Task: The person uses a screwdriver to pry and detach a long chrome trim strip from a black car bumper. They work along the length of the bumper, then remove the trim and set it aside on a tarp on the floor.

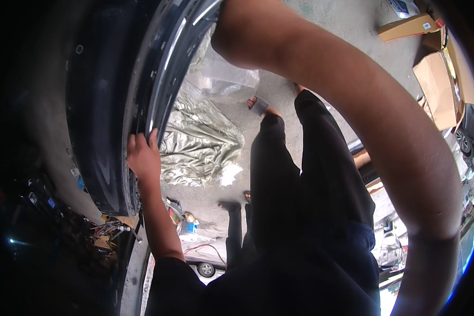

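Head view: touching the dark panel [97,121] with the left hand [145,157], left of the middle of the frame. Laying bent fingers [133,141] on the panel's rim, and the thumb [153,136] on its inner side, a little apart from them. Cannot tell whether clamped on that rim or only resting there. See the panel curving down from the upper edge of the frame toward the lower left, with glossy strips [175,45] along its inner side.

Bringing the right arm [374,84] up from the lower right and across to the upper middle, then out past the upper edge. Cannot tell the right hand's grip, with that hand out of sight.

Standing in dark trousers [271,174] at the middle of the frame, with a sandal [259,107] on one foot.

See a silvery sheet [200,134] spread in creases on the grey floor [195,195], just right of the left hand, with clear plastic [229,79] above it. See another pair of legs [233,231] below the sheet, and a wheel [206,269] at the lower edge. Note cardboard [437,87] at the upper right, and clutter [110,231] at the lower left, near the panel's lower end
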Tool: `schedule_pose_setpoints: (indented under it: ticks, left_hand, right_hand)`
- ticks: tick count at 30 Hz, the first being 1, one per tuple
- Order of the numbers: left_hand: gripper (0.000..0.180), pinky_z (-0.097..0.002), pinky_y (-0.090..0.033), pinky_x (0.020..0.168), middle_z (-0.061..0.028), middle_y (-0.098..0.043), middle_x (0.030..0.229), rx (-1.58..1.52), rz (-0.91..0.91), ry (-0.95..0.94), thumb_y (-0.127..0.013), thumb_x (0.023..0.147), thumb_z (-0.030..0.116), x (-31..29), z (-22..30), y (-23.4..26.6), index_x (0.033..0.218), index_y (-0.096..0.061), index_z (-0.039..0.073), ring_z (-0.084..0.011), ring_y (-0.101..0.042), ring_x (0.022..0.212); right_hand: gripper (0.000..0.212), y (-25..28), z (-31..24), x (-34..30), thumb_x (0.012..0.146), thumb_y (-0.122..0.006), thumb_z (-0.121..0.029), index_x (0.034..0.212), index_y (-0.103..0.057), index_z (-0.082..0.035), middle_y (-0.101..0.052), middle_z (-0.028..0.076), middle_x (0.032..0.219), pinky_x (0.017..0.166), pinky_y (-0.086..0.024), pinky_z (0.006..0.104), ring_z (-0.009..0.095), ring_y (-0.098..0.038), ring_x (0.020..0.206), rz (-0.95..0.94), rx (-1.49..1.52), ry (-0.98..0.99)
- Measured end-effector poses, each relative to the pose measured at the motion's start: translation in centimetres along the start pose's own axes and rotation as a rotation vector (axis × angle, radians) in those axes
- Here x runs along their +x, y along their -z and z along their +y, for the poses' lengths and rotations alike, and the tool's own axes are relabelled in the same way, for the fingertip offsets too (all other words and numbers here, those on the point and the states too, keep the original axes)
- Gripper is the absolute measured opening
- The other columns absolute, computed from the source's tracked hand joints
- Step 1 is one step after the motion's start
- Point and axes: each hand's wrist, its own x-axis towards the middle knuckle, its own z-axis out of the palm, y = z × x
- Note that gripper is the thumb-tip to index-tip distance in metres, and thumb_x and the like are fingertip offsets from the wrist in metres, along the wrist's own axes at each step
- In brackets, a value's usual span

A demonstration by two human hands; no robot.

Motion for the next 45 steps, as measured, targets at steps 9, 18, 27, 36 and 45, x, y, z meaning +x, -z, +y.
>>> schedule_pose_setpoints:
  ticks: [9, 18, 27, 36, 45]
  left_hand:
    - [0.041, -0.0456, -0.051, 0.056, -0.01, -0.064, 0.086, -0.054, -0.032, 0.029, -0.071, 0.101, 0.042, 0.0, 0.3, -0.1, 0.081, -0.062, 0.007, -0.0347, -0.067, 0.071]
    - [0.037, -0.0511, -0.051, 0.066, -0.0198, -0.061, 0.089, -0.13, 0.002, 0.003, -0.071, 0.102, 0.033, 1.3, 1.3, 0.5, 0.086, -0.063, 0.0, -0.0452, -0.064, 0.081]
    - [0.034, -0.0514, -0.047, 0.067, -0.023, -0.057, 0.085, -0.282, -0.025, -0.029, -0.07, 0.102, 0.023, 1.6, 2.2, 1.1, 0.085, -0.059, -0.005, -0.0473, -0.059, 0.077]
    - [0.037, -0.0526, -0.048, 0.067, -0.0237, -0.058, 0.085, -0.249, -0.06, -0.026, -0.07, 0.102, 0.026, 1.4, 1.4, 2.3, 0.085, -0.059, -0.005, -0.0481, -0.059, 0.077]
    - [0.064, -0.0522, -0.052, 0.08, -0.0233, -0.063, 0.101, -0.148, -0.106, 0.045, -0.095, 0.071, 0.041, 1.5, 3.7, 3.0, 0.097, -0.063, -0.008, -0.047, -0.063, 0.092]
  right_hand:
    - [0.02, -2.9, 0.4, 1.0, 0.091, -0.069, -0.011, 0.105, -0.081, -0.004, -0.078, 0.02, 0.109, 0.085, -0.063, 0.0434, 0.036, -0.077, 0.103, 0.155, -0.126, 0.163]
    - [0.032, -13.4, 8.6, -1.9, 0.099, -0.059, -0.02, 0.128, -0.072, -0.015, -0.075, 0.024, 0.093, 0.077, -0.059, 0.0543, 0.043, -0.074, 0.082, 0.479, 0.417, 0.085]
    - [0.038, -17.5, 11.3, -0.9, 0.101, -0.063, -0.025, 0.139, -0.067, -0.02, -0.069, 0.018, 0.078, 0.064, -0.057, 0.0518, 0.04, -0.071, 0.071, 0.61, 0.48, 0.158]
    - [0.024, -6.4, 11.4, -1.6, 0.097, -0.06, -0.021, 0.112, -0.076, -0.012, -0.076, 0.022, 0.096, 0.082, -0.062, 0.0497, 0.041, -0.075, 0.092, 0.343, 0.281, 0.158]
    - [0.039, -18.9, 15.8, 2.7, 0.097, -0.071, -0.028, 0.136, -0.071, -0.025, -0.071, 0.013, 0.078, 0.063, -0.057, 0.0468, 0.035, -0.071, 0.067, 0.657, 0.569, 0.199]
